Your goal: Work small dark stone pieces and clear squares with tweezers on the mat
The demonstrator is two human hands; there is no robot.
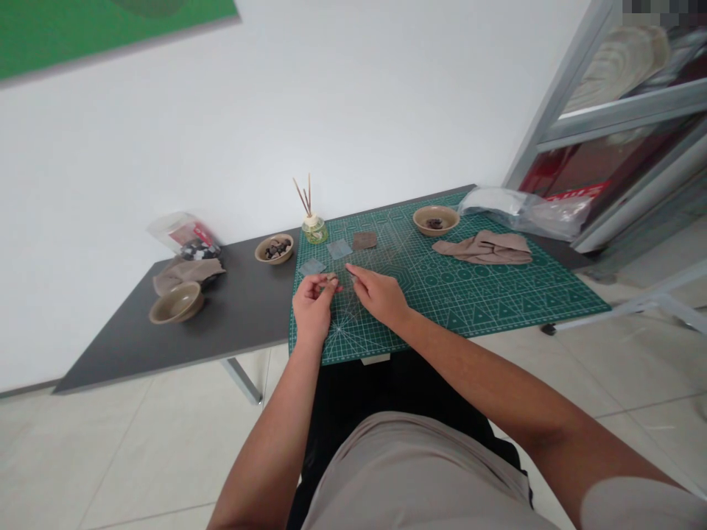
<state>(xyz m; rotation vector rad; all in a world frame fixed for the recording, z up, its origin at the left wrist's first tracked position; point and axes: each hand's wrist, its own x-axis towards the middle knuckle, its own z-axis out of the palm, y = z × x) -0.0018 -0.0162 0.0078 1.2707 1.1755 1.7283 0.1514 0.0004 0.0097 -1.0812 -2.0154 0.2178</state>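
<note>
Over the green cutting mat [469, 294], my left hand [312, 305] pinches a small brownish piece [332, 277] between thumb and fingertips; its kind is too small to tell. Close beside it on the right, my right hand [381, 294] has its index finger pointing forward and the other fingers curled in. Something small may be in that curl, but I cannot make it out. Just beyond the hands lie a brown square sheet [364, 240], a grey-blue square sheet [339, 249] and another grey-blue sheet [312, 266], which is near my left fingers.
A bowl of dark, stone-like pieces [275, 249] stands left of the reed diffuser [314, 230]. Another bowl [436, 221] holds a few dark pieces, near a crumpled brown cloth [486, 248] and plastic bag [524, 210]. Far left are a bowl [177, 303], cloth [188, 275] and bag [182, 232].
</note>
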